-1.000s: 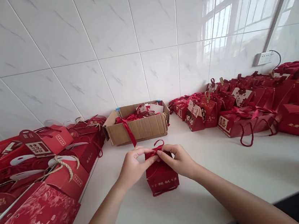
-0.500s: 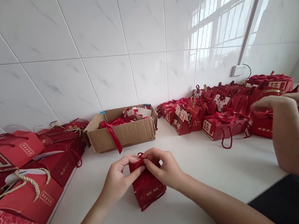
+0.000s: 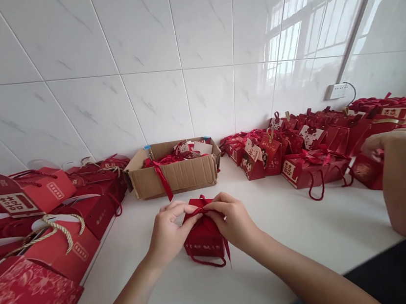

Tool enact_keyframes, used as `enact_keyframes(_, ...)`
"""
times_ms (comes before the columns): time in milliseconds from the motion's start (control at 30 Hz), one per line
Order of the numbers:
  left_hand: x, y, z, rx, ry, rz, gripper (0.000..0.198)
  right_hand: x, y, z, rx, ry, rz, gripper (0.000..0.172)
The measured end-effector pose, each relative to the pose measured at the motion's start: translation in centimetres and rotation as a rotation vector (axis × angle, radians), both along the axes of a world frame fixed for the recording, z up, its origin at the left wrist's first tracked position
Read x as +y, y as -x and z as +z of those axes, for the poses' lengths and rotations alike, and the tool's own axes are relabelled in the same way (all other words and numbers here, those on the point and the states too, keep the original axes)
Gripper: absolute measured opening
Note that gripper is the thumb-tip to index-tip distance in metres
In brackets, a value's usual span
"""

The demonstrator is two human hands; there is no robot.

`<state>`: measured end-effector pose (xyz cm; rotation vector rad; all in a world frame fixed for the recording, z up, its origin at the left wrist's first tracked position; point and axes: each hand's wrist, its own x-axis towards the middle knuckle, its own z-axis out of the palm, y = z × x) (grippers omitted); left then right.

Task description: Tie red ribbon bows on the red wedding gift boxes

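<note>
1. The small dark-red paper gift box [image 3: 203, 240] stood upright on the white worktop [image 3: 290, 230], in the middle of the view and near the front edge.
2. The left hand [image 3: 168, 232] sat at its 9 o'clock and the right hand [image 3: 233, 219] at its 3 o'clock. Both were pinched tight on the thin red ribbon [image 3: 198, 211] at the box's top, thumbs and forefingers meeting over the middle.
3. The top flaps looked closed and the ribbon was gathered across them. One loose tail hung down the front at 5 o'clock and no finished bow showed, so the knot seemed only partly made.
4. At 12 o'clock an open brown cardboard carton [image 3: 176, 176] held more red ribbon and printed tags.
5. From 1 to 3 o'clock stood a crowd of small red tied and tagged boxes [image 3: 301, 167], apparently finished.
6. From 9 to 10 o'clock lay large red gift cartons with twisted rope handles [image 3: 56, 239].
7. At the far 3 o'clock another person's hand [image 3: 375, 143] rested by a red box; whether it gripped it could not be told.
</note>
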<state>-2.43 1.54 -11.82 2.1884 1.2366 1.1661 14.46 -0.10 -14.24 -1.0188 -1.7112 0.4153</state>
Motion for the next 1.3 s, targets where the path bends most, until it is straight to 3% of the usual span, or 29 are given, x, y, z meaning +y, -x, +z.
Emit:
enact_keyframes(133,-0.2,0.2,0.0,0.089,-0.105,0.009,0.010,-0.2,0.1,-0.1,-0.048,-0.022,-0.062,0.022)
enact_keyframes(200,-0.3,0.3,0.1,0.115,-0.130,0.003,0.011,-0.3,0.0,0.0,-0.046,0.043,-0.050,0.019)
enact_keyframes(400,-0.4,0.2,0.0,0.043,-0.141,-0.051,0.014,-0.1,-0.7,1.2,0.019,0.396,0.205,0.020)
enact_keyframes(567,-0.4,-0.4,-0.3,-0.052,-0.084,-0.031,0.010,-0.1,-0.8,1.4,0.200,0.486,0.345,0.027)
enact_keyframes(700,-0.9,-0.5,-0.1,-0.135,-0.039,0.042,0.014,-0.2,-0.4,0.9,0.314,0.457,0.296,0.026)
enact_keyframes(833,-1.4,0.0,0.0,0.008,-0.030,-0.055,0.006,-0.2,-0.1,0.8,0.332,0.464,0.278,0.026)
enact_keyframes(933,-1.2,0.2,-0.3,0.022,-0.051,-0.045,0.010,0.0,-0.3,1.3,0.304,0.471,0.252,0.025)
enact_keyframes(1067,-0.3,0.4,-0.7,0.004,-0.093,-0.092,0.010,0.2,-1.4,2.4,0.115,0.388,0.236,0.028)
enact_keyframes(1200,0.3,0.6,-0.9,0.007,-0.073,-0.108,0.009,0.3,-2.7,2.8,-0.130,0.201,0.119,0.009)
enact_keyframes(1300,0.5,0.9,-1.0,0.024,-0.023,-0.119,0.009,0.3,-3.1,2.8,-0.237,0.106,0.056,0.015)
